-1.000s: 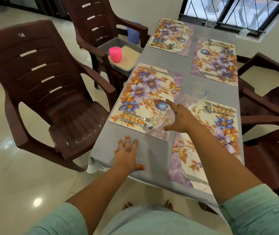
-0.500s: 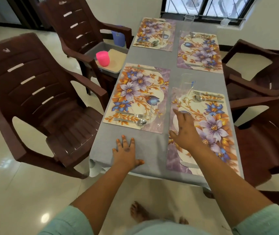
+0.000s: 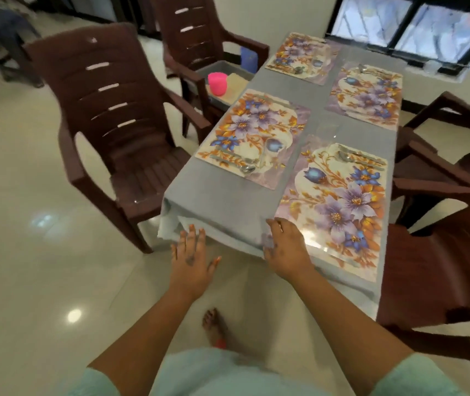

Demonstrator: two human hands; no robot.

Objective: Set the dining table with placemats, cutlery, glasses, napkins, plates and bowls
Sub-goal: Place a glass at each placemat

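Your table [image 3: 228, 207] carries four flowered placemats, and the gray cloth hangs loose at the near left corner, so a snag from your body or arm as you move along that edge could drag the whole cloth and shift every setting on it. The nearest placemat [image 3: 339, 207] runs right up to the near edge on the right side; press or brush it there and it may slide off toward the floor. The tray [image 3: 222, 72] sits on the seat of the far left chair [image 3: 196, 38], holding a pink cup [image 3: 218, 83], and a careless reach into it could tip that cup. A clear glass [image 3: 326, 130] stands between the two right-hand placemats and is hard to make out, so you risk knocking it when you lean across. Each placemat already has cutlery; the fork and spoon [image 3: 353, 159] on the nearest one lie at its far end, loose enough to scatter if the mat jerks. Your left hand [image 3: 191, 258] hovers just off the table's corner, fingers spread, grip released. Your right hand [image 3: 285, 248] rests at the table's near edge beside the nearest placemat, fingers relaxed, grasping nothing.
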